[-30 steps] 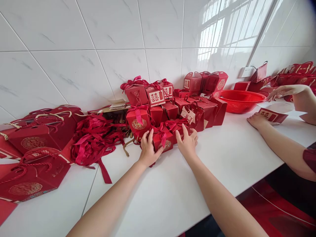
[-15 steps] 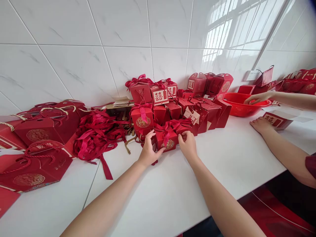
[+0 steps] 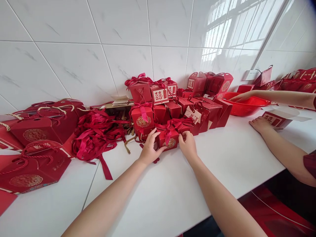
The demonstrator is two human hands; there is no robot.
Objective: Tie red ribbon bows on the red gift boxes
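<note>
Left hand (image 3: 148,150), grip half-spread, touches small red cardboard box (image 3: 168,138) with glossy ribbon bow (image 3: 169,127), just nudged slightly rightward on white tabletop (image 3: 158,197), apparently fine positioning; right hand (image 3: 189,146), grip fingers bunched, at box's right edge, hold unclear.

Workroom — white tiled wall (image 3: 69,23), long white table (image 3: 158,204), heaped red gift boxes (image 3: 160,113)

Both my bare forearms (image 3: 108,197) stretch forward, angling inward! My left hand (image 3: 149,151) is spread, thumb pointing right, fingers up; opposite, my right hand (image 3: 188,146) curls its fingers in, knuckles bent.
</note>
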